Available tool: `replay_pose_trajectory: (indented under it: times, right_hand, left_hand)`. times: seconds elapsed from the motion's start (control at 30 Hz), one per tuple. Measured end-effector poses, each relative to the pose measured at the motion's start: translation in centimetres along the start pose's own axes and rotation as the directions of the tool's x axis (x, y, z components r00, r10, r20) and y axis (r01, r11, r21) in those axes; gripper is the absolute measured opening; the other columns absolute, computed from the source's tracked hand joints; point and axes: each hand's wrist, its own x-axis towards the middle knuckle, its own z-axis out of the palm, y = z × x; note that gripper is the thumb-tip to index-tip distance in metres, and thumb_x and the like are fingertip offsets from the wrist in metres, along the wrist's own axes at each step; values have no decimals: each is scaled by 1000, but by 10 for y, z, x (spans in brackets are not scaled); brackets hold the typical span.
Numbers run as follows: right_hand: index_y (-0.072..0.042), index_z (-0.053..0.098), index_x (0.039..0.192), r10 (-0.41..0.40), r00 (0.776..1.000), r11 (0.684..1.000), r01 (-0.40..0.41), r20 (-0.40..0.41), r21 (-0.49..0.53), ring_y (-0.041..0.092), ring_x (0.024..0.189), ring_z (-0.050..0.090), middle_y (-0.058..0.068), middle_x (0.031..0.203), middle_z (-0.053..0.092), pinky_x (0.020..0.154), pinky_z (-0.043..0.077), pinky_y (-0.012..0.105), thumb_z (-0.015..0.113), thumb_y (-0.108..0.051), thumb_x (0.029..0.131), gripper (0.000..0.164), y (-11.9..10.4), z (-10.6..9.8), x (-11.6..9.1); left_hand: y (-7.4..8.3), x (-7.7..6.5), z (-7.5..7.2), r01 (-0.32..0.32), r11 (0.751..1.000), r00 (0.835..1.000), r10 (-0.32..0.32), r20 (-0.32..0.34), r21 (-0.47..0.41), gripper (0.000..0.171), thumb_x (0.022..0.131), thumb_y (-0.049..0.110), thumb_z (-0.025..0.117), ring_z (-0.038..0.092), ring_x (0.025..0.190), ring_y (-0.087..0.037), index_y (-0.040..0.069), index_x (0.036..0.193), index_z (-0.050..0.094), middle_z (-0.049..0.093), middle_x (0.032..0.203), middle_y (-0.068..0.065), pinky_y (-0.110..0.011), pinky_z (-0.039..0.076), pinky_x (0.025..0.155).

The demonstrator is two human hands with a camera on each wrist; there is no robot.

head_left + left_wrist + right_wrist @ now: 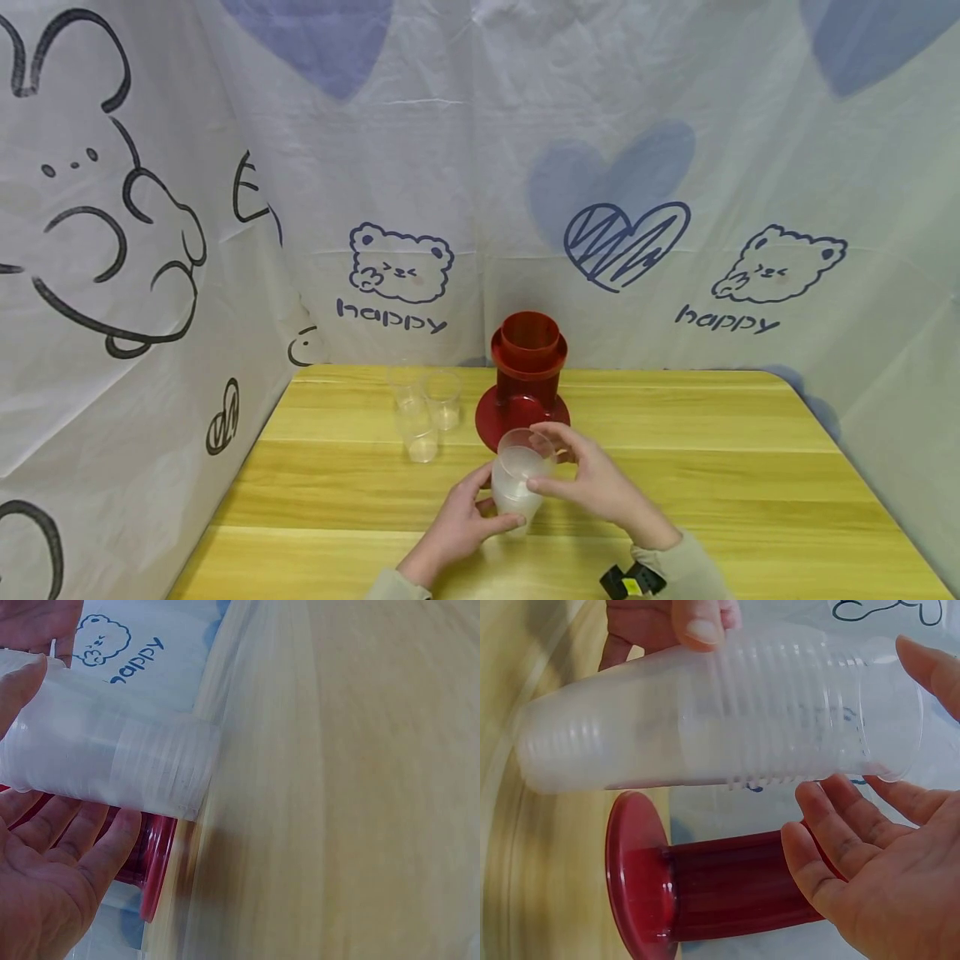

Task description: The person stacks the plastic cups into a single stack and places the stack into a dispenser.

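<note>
A nested stack of clear plastic cups (516,493) is held over the table by my left hand (467,523), thumb on one side and fingers on the other. The topmost cup (891,701) stands out past the close-set rims of the others. My right hand (596,482) has its thumb and fingers around that cup near its rim. In the right wrist view, the left thumb (703,626) lies against the side of the stack. Just behind the hands stands a dark red plastic holder (527,387) with a round base and a tube-like upright.
Left of the red holder, three clear cups stand on the wooden table (712,467): a front cup (422,446), a right one (447,410) and one at the back (408,396). A printed white cloth (480,167) hangs behind the table and along its sides.
</note>
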Motion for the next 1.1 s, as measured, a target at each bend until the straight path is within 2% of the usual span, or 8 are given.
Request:
replay_pose_trajectory:
  times: [0.43,0.77,1.1]
  right_hand:
    - [-11,53,136,29,999,1000,-29,35,-2,27,113,52,7,133,57,94,46,55,79,-26,85,59,10,5,-1]
    - [-8,53,136,-1,999,1000,0,53,14,29,116,52,9,135,55,94,47,55,79,-24,85,60,22,8,0]
    - [-8,51,138,22,997,999,-24,69,37,29,116,52,9,136,54,95,48,52,78,-23,86,60,24,11,-1]
  left_hand:
    - [0,0,0,8,1000,1000,-8,4,-9,67,81,18,83,53,115,-23,15,140,50,57,123,-4,-29,51,95]
    - [0,0,0,14,1000,1000,-14,5,-9,68,82,19,82,53,114,-23,14,141,49,57,123,-4,-30,51,95]
    - [-1,0,0,23,1000,1000,-23,5,1,70,82,21,82,52,116,-23,16,143,48,56,126,-3,-30,50,96]
